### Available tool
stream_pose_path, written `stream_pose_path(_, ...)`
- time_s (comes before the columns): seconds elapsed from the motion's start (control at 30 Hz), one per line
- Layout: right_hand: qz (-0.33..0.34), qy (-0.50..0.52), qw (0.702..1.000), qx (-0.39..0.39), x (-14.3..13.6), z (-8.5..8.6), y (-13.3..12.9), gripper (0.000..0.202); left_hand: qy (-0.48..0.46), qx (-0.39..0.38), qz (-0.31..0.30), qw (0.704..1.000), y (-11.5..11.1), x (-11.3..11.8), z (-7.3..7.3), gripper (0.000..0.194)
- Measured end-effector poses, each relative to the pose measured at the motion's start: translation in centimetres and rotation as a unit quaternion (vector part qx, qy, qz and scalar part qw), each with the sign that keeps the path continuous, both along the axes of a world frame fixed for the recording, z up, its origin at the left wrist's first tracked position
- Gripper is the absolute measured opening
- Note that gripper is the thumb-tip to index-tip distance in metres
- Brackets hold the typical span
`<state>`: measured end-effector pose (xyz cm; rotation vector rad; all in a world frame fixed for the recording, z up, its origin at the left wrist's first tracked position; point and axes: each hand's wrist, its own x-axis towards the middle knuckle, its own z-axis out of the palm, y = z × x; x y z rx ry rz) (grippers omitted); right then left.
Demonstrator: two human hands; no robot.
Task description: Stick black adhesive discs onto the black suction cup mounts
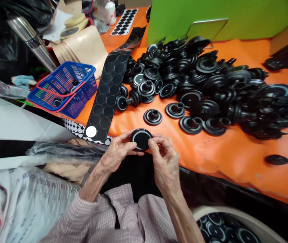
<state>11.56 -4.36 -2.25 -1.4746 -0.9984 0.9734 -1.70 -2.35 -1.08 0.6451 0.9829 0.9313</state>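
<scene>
A round black disc-shaped part (pixel 141 139) with a pale ring near its rim is held between both hands at the table's front edge, flat face up. My left hand (pixel 118 148) pinches its left side, thumb on the face. With thumb and fingertips, my right hand (pixel 163 152) grips the right edge. Just left lies a sheet of round black stickers (pixel 106 98); one white circle (pixel 91 131) shows at its near end. Beyond my hands, a single black flanged part (pixel 153 117) lies apart from a large heap of similar black parts (pixel 184 74).
A blue basket (pixel 83 89) with red handles stands at the left, holding a few parts. A green panel (pixel 230 20) rises behind the heap. At lower right, a pale tub (pixel 204 211) holds several finished-looking discs. A small dark piece (pixel 277 159) lies on the orange cover (pixel 247 175).
</scene>
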Motion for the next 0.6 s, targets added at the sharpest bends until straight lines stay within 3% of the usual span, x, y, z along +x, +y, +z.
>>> stream_pose_path(0.23,-0.024,-0.101,0.993,0.051,-0.9,-0.8,-0.2,0.013,0.015,0.003,0.033,0.999,-0.1,0.1,-0.2,0.036)
stream_pose_path(0.47,-0.015,-0.215,0.969,0.123,-1.8,-1.3,-0.2,0.010,0.023,0.013,0.060,0.998,-0.3,-0.3,-0.5,0.036)
stream_pose_path(0.6,-0.029,-0.171,0.980,0.097,-2.1,-1.5,0.0,0.010,0.028,0.020,0.068,0.997,-0.3,-0.6,-0.5,0.036)
